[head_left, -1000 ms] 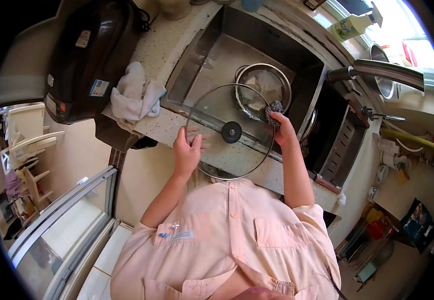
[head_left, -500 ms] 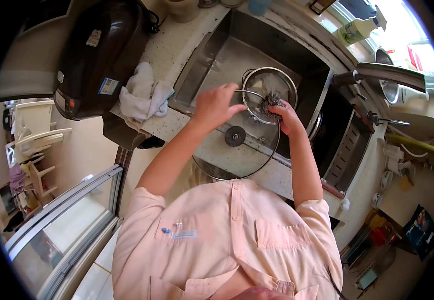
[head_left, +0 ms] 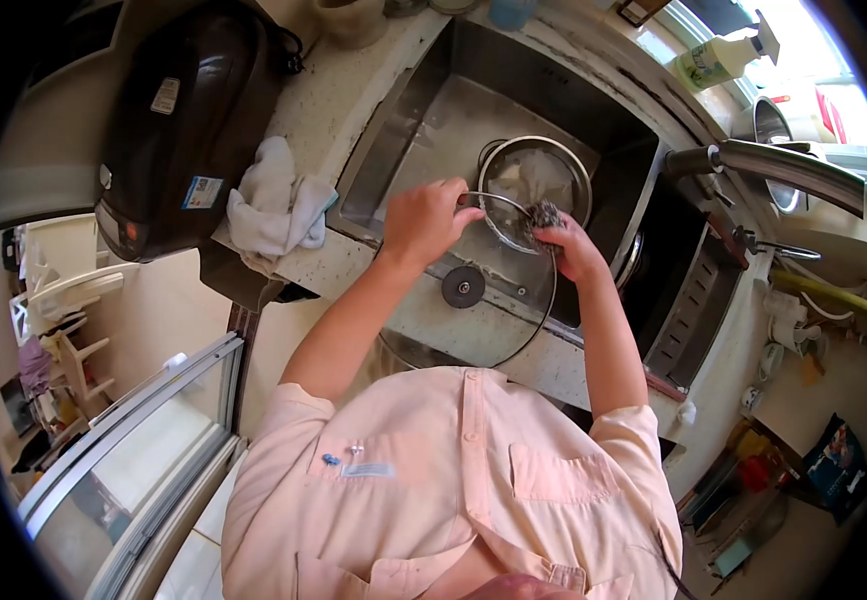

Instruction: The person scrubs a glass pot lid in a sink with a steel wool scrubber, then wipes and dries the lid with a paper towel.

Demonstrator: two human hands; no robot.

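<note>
The work in hand is the scrubbing of a glass lid (head_left: pixel 469 290), and by my judgement it is under way rather than near its end: the scrubber is pressed to the lid's far rim only, the tap (head_left: pixel 789 170) beyond the sink shows no running water, and nothing suggests rinsing has begun. Rinsing and setting the lid aside appear to be left.

The lid is held over the near edge of the sink (head_left: pixel 424 110), tilted, with its dark knob (head_left: pixel 463 287) facing up toward the camera. Its far rim overlaps a round metal pot (head_left: pixel 536 180) that sits inside the sink basin.

The left hand (head_left: pixel 422 222) is curled closed over the lid's upper-left rim, on the sink's near-left side, fingers wrapped over the edge and steadying it.

The right hand (head_left: pixel 574 250) is closed around a dark steel-wool scrubber (head_left: pixel 545 214), bunched at the fingertips and pressed against the lid's far-right rim, just where it crosses the pot. Whether the scrubber also touches the pot I cannot tell from this angle.

Left of the sink, on the speckled counter (head_left: pixel 339 95), a crumpled white cloth (head_left: pixel 274 205) lies beside a dark rice cooker (head_left: pixel 189 120). A spray bottle (head_left: pixel 719 55) stands on the sill behind the sink, and a dish rack (head_left: pixel 689 290) sits to the sink's right.
</note>
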